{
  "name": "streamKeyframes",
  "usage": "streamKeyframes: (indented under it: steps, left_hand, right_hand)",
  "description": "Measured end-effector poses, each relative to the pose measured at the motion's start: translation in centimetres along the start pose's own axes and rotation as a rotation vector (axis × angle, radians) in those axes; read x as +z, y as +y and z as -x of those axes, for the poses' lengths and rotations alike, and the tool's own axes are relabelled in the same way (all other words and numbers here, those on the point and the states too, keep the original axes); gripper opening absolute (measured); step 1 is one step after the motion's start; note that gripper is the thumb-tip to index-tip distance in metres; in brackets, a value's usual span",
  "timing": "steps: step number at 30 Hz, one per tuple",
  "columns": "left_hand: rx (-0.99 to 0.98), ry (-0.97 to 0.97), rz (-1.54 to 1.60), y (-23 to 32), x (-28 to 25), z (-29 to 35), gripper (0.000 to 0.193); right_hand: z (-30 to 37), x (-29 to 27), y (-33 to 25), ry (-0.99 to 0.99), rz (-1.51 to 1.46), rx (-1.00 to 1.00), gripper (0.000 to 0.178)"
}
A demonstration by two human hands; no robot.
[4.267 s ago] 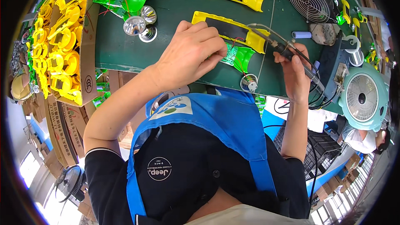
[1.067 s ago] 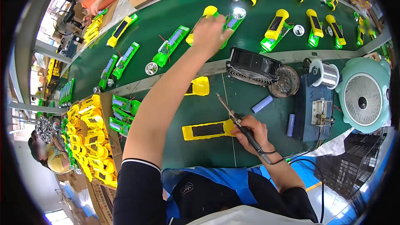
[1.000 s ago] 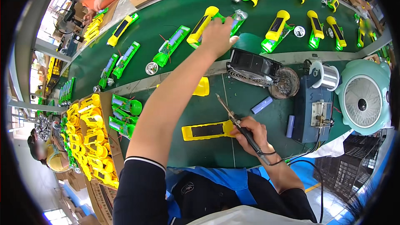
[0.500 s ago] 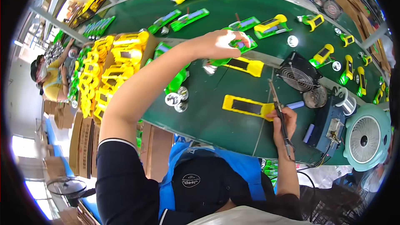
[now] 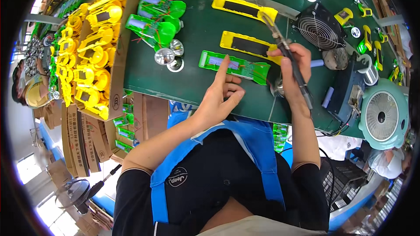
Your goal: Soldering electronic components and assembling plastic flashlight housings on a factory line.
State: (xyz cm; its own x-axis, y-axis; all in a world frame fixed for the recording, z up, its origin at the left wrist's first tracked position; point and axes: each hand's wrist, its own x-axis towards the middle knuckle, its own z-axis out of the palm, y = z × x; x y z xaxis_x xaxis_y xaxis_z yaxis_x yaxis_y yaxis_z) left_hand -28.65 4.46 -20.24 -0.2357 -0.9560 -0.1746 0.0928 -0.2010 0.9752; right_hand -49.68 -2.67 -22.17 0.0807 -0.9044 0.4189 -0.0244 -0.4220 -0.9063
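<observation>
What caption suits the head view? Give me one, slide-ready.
Soldering iron in the right grip, left grip at a green shell, yellow covers beyond.

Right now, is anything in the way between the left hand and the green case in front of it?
Nothing that I can see: the left hand is right there, its index finger reaching over the near edge of the green case.
</observation>
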Motion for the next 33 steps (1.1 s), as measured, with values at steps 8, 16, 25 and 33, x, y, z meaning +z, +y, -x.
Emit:
streamKeyframes:
  steps: [8, 16, 25, 33]
  left_hand:
    - [0.574, 0.023, -0.812, 2.1, -2.5, -4.3, 0.031]
    - [0.101, 0.018, -0.517, 2.2, -1.3, -6.3, 0.011]
    - [0.461, -0.108, -0.995, 2.7, -0.9, -6.1, 0.014]
    - [0.374, -0.132, -1.072, 3.5, -0.4, -6.6, 0.014]
  right_hand:
    - [6.2, -6.1, -4.7, 0.236, 0.018, -0.016, 0.044]
    - [8.8, -2.5, -2.6, 0.334, -0.229, 0.373, 0.027]
    - [7.6, -2.2, -3.1, 0.179, -0.092, 0.434, 0.020]
    - [7.5, -2.3, -3.2, 0.146, -0.068, 0.459, 0.022]
